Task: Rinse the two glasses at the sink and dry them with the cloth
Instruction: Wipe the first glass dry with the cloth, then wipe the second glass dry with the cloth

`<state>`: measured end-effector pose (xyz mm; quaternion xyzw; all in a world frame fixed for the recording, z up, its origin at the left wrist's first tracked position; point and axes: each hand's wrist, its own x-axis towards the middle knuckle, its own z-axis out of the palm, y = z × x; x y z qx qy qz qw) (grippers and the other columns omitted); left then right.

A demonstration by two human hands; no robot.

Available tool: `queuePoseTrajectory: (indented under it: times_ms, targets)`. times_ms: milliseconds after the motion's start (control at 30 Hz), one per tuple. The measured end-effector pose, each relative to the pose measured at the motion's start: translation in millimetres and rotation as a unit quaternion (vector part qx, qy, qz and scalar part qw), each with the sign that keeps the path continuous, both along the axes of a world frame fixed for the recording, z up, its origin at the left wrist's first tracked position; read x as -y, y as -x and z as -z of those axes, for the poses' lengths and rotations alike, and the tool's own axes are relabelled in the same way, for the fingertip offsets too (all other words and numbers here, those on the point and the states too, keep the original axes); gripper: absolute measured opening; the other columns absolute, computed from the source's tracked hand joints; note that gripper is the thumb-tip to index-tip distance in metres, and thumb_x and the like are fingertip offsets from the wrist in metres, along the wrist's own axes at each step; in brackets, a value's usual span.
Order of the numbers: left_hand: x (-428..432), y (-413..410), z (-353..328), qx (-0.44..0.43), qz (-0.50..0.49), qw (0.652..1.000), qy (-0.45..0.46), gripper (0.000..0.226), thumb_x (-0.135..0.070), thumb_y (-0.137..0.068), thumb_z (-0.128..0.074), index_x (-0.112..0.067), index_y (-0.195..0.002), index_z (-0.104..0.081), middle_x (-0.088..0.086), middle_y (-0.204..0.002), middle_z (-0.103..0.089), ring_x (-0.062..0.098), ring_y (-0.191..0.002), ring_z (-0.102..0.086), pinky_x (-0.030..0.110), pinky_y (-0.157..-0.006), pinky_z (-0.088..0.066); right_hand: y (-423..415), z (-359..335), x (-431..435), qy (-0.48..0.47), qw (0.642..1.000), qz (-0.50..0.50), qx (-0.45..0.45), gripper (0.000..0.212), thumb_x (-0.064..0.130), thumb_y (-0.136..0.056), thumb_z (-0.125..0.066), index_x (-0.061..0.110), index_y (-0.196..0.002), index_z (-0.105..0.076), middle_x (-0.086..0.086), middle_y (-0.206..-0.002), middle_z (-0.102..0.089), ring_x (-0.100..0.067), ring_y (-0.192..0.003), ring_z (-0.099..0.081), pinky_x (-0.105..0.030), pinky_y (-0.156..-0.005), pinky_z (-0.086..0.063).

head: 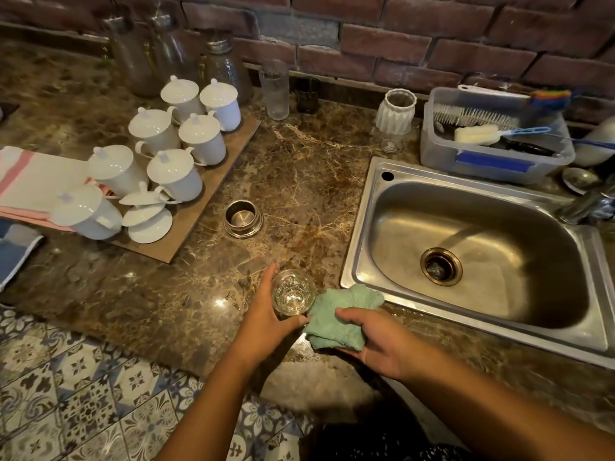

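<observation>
Glass (293,292): a small clear tumbler stood upright, its mouth pointing up at the camera and its long axis vertical, so the view looked straight down to its thick base.
Glass position: it was over the near part of the counter (299,181), just left of the near-left corner of the sink (364,207). Whether it rested on the stone or was held just above it could not be told.
Left hand (266,319): it grasped the glass from the left, a finger curved round the far side and the thumb round the near side.
Cloth (342,314): green and bunched up, it lay just right of the glass, its left edge right against the glass wall.
Right hand (379,342): it gripped the cloth, thumb on top and fingers underneath.
Sink bowl: steel, with a round drain in its floor; no water showed running.
Tap (585,204): it stood at the right edge of the sink.
Far right: a plastic tub (492,164) held brushes.
Far middle: a tall glass (274,91) stood by the brick wall.
Left: white lidded cups (176,174) stood on a wooden board.
Middle: a metal ring (243,219) sat on the counter, well apart from the hands.
</observation>
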<state>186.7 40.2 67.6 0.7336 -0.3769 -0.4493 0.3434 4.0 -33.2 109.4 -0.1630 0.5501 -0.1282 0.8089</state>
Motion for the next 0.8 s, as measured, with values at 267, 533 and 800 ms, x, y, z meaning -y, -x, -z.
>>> queuePoseTrajectory:
  times_ms: [267,533,800]
  targets:
    - [-6.2,42.7,-54.1,0.183,0.011,0.979,0.086,0.084,-0.037,-0.089,-0.073,-0.033,-0.157,-0.024,-0.01,-0.166,-0.018,0.012,-0.152,-0.019,0.041,-0.122,-0.024,43.3,-16.9,-1.3,0.05,0.998,0.013,0.024,0.031,-0.002,-0.095,-0.054,-0.001,-0.126,-0.055,-0.029,-0.117,-0.068,-0.045,-0.109,-0.066,-0.054,-0.095,-0.053]
    - [24.4,136.7,-77.2,-0.072,0.037,0.996,0.042,0.06,-0.062,-0.079,-0.073,-0.029,-0.128,-0.062,0.001,-0.128,-0.067,0.013,-0.113,-0.065,0.037,-0.095,-0.055,134.0,-58.5,9.2,0.104,0.98,0.017,0.171,0.041,-0.009,-0.086,-0.051,-0.004,-0.126,-0.056,-0.028,-0.12,-0.068,-0.039,-0.109,-0.068,-0.046,-0.092,-0.056]
    - [77.9,261.2,-95.7,-0.22,0.012,0.975,0.043,0.013,-0.01,-0.089,-0.075,-0.007,-0.1,-0.069,0.012,-0.092,-0.075,0.018,-0.078,-0.072,0.028,-0.068,-0.058,259.8,-64.8,41.2,0.149,0.971,0.029,0.185,0.058,-0.016,-0.072,-0.05,-0.006,-0.129,-0.056,-0.028,-0.123,-0.066,-0.04,-0.111,-0.067,-0.041,-0.087,-0.059]
